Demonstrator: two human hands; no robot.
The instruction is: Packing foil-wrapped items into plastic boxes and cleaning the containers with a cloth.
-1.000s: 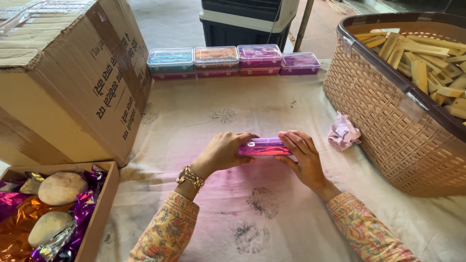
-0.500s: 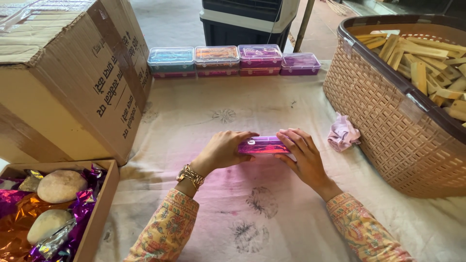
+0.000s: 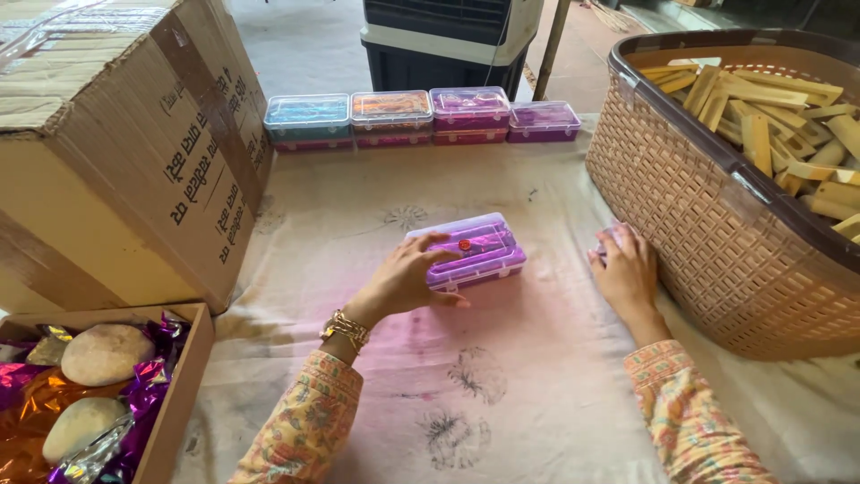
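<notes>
A small clear-lidded purple plastic box (image 3: 473, 249) lies on the cloth-covered table (image 3: 502, 394) in the middle of the head view. My left hand (image 3: 408, 278) rests on its left side, fingers over the lid and thumb under the front edge. My right hand (image 3: 624, 267) is off the box, to the right beside the wicker basket (image 3: 708, 233), its fingers curled over a small pink crumpled thing (image 3: 609, 238) that is mostly hidden.
The basket holds several pale wooden sticks (image 3: 788, 116). A row of similar lidded boxes (image 3: 421, 115) lines the far edge. A large cardboard carton (image 3: 107, 134) stands at left, and a low box (image 3: 98, 385) with round stones and shiny foil sits at the near left.
My right hand left the purple box and moved right to the pink thing by the basket. The box now lies flat with its lid up, held by my left hand alone.
</notes>
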